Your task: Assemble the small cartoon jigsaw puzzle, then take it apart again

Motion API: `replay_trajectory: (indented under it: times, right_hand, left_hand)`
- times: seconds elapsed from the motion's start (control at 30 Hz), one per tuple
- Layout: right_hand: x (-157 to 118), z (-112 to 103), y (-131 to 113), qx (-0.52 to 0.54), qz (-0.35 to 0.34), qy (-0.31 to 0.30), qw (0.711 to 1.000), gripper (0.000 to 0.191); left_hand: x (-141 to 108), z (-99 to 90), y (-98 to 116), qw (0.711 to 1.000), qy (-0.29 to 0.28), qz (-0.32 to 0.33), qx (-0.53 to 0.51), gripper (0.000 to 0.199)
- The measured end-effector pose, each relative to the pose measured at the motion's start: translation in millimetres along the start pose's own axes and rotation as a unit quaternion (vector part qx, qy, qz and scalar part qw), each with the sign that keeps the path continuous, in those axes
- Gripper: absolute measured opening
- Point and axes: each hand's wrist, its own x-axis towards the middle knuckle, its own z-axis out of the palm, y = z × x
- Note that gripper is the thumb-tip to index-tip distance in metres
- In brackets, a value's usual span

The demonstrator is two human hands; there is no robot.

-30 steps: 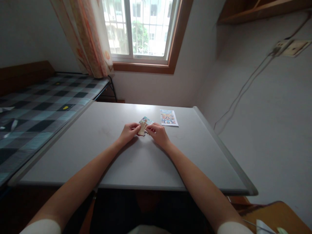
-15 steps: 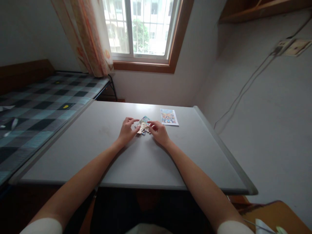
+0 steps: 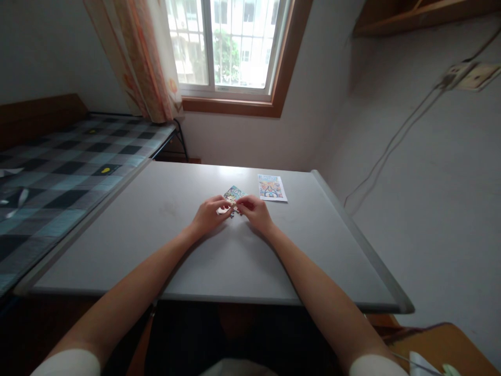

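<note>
Between my hands lies a small pile of jigsaw puzzle pieces (image 3: 237,212), pale and multicoloured, partly covered by my fingers. Just beyond my fingertips shows a colourful printed puzzle part (image 3: 234,191), mostly teal at its far corner. My left hand (image 3: 211,213) curves over the pile's left side, with its thumb and fingers closed around pale pieces. From the right, my right hand (image 3: 255,210) pinches at a small piece, its thumb and forefinger together. The fingertips of both hands nearly meet; the exact piece between them is too small to make out clearly.
A picture sheet (image 3: 272,188) lies on the grey-white table (image 3: 235,261), beyond my right hand. To the left stands a bed with a checked cover (image 3: 78,167). A window (image 3: 227,47) is ahead, and cables (image 3: 387,143) hang down the right wall.
My left hand has moved right and its fingers have closed in over the pieces. My right hand's fingertips have drawn together, and the gap between the hands is narrower.
</note>
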Motion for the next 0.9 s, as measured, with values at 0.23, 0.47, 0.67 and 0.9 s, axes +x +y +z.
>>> replay_trajectory:
  times: [0.23,0.47,0.67,0.9]
  right_hand:
    - [-1.1,2.4,-2.7,0.056,0.037,-0.027,0.997,0.026]
    - [-0.8,-0.7,-0.6,0.011,0.054,-0.021,0.998,0.028]
    - [1.1,-10.7,-3.8,-0.173,0.034,0.011,0.984,0.023]
    - [0.2,-13.3,-11.2,-0.289,0.053,-0.005,0.956,0.02]
  left_hand:
    - [-0.1,-0.4,-2.4,1.0,0.013,0.02,-0.009,0.018]
    - [-1.2,-2.5,-3.8,1.0,0.011,0.004,0.027,0.018]
    - [1.0,-8.7,-6.2,0.983,0.04,-0.117,0.133,0.017]
    - [1.5,-10.1,-8.6,0.972,0.04,-0.149,0.176,0.028]
